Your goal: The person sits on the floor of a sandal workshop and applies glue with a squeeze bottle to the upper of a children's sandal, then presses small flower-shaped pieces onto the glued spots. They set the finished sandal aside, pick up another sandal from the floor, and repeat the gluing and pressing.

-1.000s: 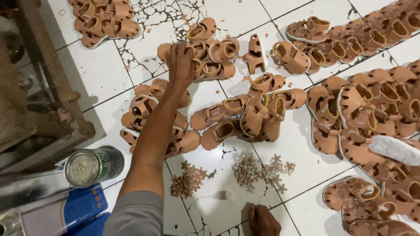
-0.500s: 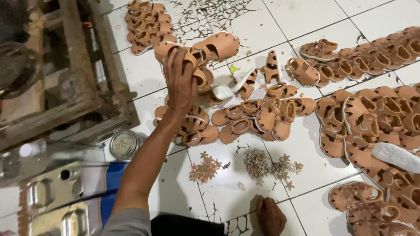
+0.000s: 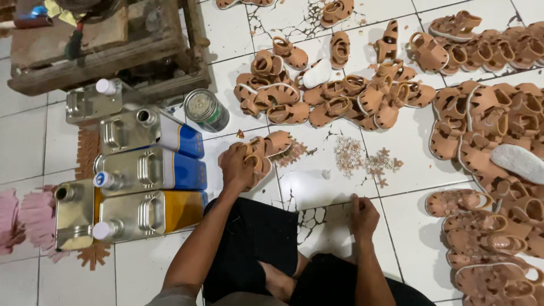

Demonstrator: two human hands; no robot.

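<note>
My left hand (image 3: pixel 237 168) grips a small stack of tan child-size sandals (image 3: pixel 265 148) and holds it low over the white tiled floor (image 3: pixel 317 180), just in front of my knees. My right hand (image 3: pixel 362 216) rests on the tiles with the fingers curled and nothing in it. A loose pile of the same tan sandals (image 3: pixel 334 96) lies a little farther out. Small heaps of tiny pinkish flower-shaped cutouts (image 3: pixel 362 160) sit between the pile and my right hand.
Several rectangular metal cans (image 3: pixel 152 170) with blue and yellow sides lie at the left, beside a round tin (image 3: pixel 205 109). A wooden frame (image 3: pixel 107 51) stands at the top left. Rows of sandals (image 3: pixel 493 130) cover the right side. Pink cutouts (image 3: pixel 22 218) lie at the far left.
My left hand has drawn back from the far pile toward my knees, bringing a stack of sandals with it. The view has swung left, so the metal cans now show.
</note>
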